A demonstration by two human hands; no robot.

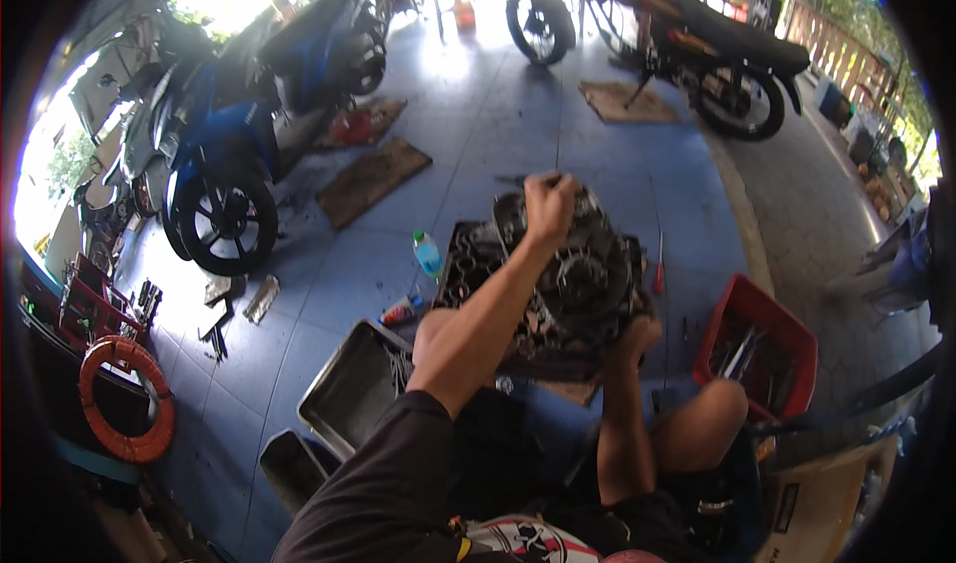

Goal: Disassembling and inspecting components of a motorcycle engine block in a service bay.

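Observation:
A dark, greasy metal engine casing (583,274) rests on a black slotted tray or block (468,264) in front of me, over a stained board. My left hand (548,205) is closed at the casing's top; a thin dark piece sticks out leftward from it, but I cannot make out what it grips. Around the casing's lower right edge, my right hand (632,334) is curled, fingertips partly hidden. Just right of the casing lies a red-handled screwdriver (659,274). A bottle with blue liquid (428,256) and a small tube or can (398,309) lie to the left.
A red tub of tools (714,334) sits at the right, metal trays (334,394) at lower left. An orange coil (100,399) is far left. Several motorbikes (224,210) stand beyond, with cardboard pieces (373,180) on the blue tiled floor (478,115). A step edge runs along the right.

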